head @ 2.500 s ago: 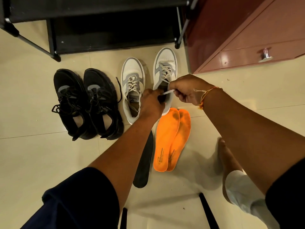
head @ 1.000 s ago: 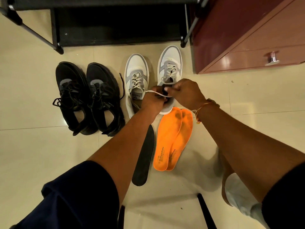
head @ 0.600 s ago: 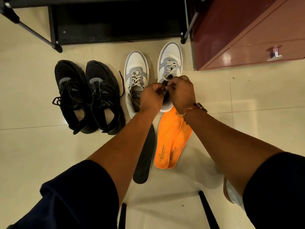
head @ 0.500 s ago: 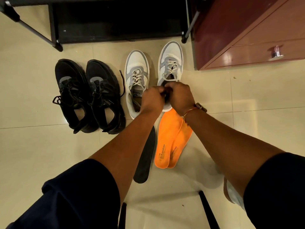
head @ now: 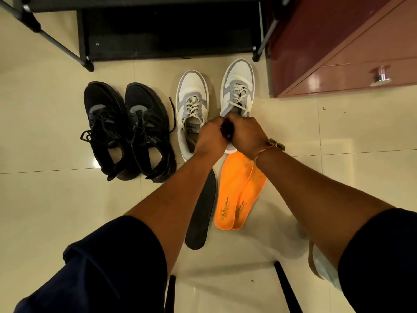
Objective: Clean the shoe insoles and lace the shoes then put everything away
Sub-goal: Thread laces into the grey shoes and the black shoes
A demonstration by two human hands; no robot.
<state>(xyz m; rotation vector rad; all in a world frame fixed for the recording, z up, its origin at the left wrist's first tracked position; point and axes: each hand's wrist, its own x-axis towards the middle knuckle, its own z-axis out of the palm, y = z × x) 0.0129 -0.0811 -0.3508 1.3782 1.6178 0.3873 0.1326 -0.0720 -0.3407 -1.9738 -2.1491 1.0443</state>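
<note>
I have both hands meeting over the collar of the right-hand white and grey mesh sneaker (head: 237,86), which stands on the cream tiled floor (head: 45,199) just beside its partner, the left-hand white and grey sneaker (head: 191,102). My left hand (head: 211,138) and right hand (head: 246,135) are knuckle to knuckle, fingers curled inward toward the top of the lacing; I judge they are pinching the white lace ends to tie them, though the lace itself is hidden under them. Both forearms reach forward and down, wrists bent so the backs of the hands face the camera. The pair of orange foam insoles (head: 237,195) lies overlapped just behind the sneaker's heel, and the flat black insole (head: 202,208) beside them, kept close, I think, for refitting. The pair of black lace-up trainers (head: 126,132) waits to the left, before the black metal shoe rack (head: 171,30).
</note>
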